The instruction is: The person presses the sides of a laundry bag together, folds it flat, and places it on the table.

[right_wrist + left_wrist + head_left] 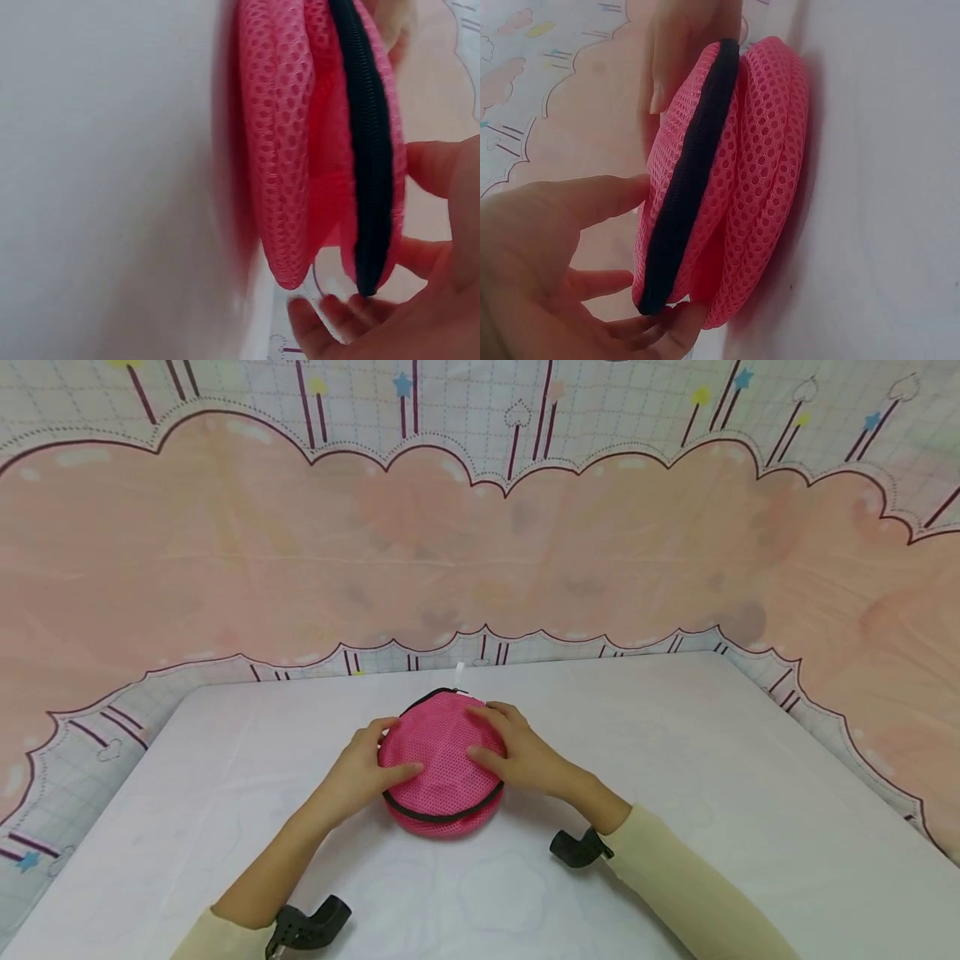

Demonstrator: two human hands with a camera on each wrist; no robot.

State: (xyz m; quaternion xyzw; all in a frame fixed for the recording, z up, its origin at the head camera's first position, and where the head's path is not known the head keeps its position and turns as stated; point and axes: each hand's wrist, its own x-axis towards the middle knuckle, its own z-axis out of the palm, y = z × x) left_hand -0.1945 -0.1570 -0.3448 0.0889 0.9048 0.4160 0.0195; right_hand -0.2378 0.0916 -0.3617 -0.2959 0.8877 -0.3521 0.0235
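A round pink mesh wash bag [444, 760] lies on the white table, with a black zipper [442, 817] running round its edge. My left hand [366, 774] grips the bag's left side, thumb on the top face and fingers at the rim. On the other side my right hand [522, 752] holds the right edge, its thumb on the mesh. Both wrist views show the bag from the side: the zipped upper part [686, 180] stands a little apart from the padded lower part [281, 150], with a fold between them. The bag's inside is hidden.
A white-covered table [675, 760] spreads around the bag. Behind it hangs a peach and white patterned cloth [420, 552]. A small white tag [459, 673] sticks up at the bag's far edge. Dark wrist cameras [311, 924] sit on both wrists.
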